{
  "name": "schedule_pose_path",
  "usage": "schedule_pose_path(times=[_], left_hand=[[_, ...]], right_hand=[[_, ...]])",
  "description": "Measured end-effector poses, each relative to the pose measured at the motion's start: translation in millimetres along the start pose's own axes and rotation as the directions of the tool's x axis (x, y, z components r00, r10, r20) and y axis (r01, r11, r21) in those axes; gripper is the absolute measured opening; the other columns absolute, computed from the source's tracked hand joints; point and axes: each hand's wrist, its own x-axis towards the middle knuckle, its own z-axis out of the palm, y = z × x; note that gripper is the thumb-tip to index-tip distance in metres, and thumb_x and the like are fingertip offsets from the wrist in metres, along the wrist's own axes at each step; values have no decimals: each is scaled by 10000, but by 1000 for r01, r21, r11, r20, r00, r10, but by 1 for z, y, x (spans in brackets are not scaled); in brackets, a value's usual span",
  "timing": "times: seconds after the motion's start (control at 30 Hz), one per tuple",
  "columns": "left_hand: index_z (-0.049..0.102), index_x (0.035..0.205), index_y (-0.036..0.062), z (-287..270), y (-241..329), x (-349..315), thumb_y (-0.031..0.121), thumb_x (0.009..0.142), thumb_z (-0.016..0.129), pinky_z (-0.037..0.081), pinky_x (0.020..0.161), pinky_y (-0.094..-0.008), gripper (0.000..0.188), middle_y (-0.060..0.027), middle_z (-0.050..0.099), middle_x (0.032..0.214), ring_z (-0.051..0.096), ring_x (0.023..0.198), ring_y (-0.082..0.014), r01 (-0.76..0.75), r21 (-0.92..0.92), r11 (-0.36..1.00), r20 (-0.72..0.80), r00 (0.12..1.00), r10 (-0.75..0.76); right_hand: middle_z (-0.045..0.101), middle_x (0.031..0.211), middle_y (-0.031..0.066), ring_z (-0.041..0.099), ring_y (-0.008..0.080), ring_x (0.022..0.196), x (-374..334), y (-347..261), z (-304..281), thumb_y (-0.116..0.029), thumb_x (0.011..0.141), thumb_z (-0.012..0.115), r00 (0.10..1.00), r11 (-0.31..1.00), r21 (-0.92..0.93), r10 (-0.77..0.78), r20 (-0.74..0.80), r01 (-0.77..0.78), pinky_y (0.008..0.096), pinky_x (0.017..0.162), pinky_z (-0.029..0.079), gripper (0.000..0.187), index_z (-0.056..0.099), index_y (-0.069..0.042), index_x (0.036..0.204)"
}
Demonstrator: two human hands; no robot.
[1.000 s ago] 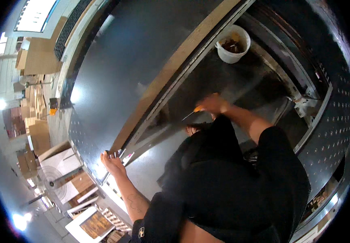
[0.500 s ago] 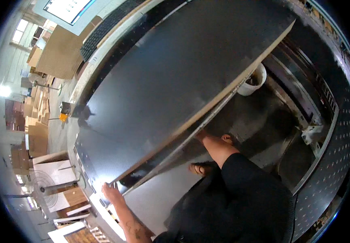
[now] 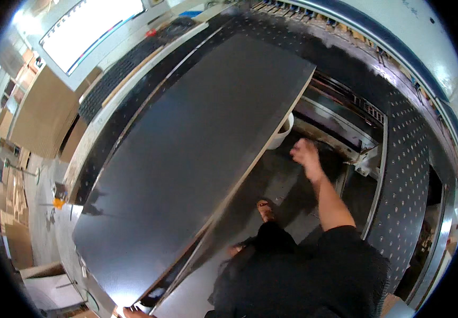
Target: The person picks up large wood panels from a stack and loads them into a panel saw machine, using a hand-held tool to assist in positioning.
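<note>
A large dark grey panel (image 3: 186,143) with a pale brown cut edge lies slantwise across the machine table. At the lower rim of the view my left hand (image 3: 135,313) is mostly cut off; its visible fingers are closed on the panel's near corner. My right hand (image 3: 305,152) is in the air to the right of the panel's long edge, apart from it and over the gap in the machine. Its fingers are loosely bent and slightly blurred, with nothing seen in them. Just left of that hand, a white bucket (image 3: 282,135) is partly hidden under the panel.
A dotted black table (image 3: 406,175) flanks the gap on the right. A metal beam (image 3: 329,130) crosses the gap's far side. Beyond the panel's left side are a keyboard (image 3: 120,71) and a monitor (image 3: 91,34). Brown boards (image 3: 49,114) lean at the far left.
My right hand has come out from beneath the panel's edge and moved right and away. The panel sits lower and farther left in view as the head turned; my left hand stays at its near corner.
</note>
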Motion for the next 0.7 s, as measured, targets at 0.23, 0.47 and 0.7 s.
schedule_pose_path(times=[0.23, 0.47, 0.7], left_hand=[[427, 1375, -37, 48, 123, -54, 294, 985, 541, 429, 982, -532, 524, -246, 539, 1282, 527, 1152, -410, -36, 333, 942, -246, 961, 124], [433, 1368, -44, 63, 203, -95, 284, 984, 539, 413, 999, -541, 516, -255, 528, 1292, 512, 1165, -428, -153, 440, 885, -282, 912, 298], [438, 1360, -50, 87, 290, -116, 275, 983, 538, 398, 1016, -550, 508, -264, 517, 1302, 497, 1179, -447, -416, 479, 773, -180, 815, 551]], right_hand=[[265, 1559, 172, 267, 298, 1431, 88, -164, -38, -546, 933, 548, 838, 904, -153, -428, -338, 400, 393, 1154, 223, 832, 263, -6, 1498], [554, 1226, 68, 521, 173, 1124, 73, -115, 25, -393, 933, 627, 915, 914, 73, -401, 31, 398, 338, 983, 409, 521, 500, -74, 1324], [579, 1197, 104, 550, 201, 1091, 29, -92, 87, -257, 909, 658, 919, 929, 107, -368, 142, 356, 336, 949, 430, 460, 526, -28, 1285]])
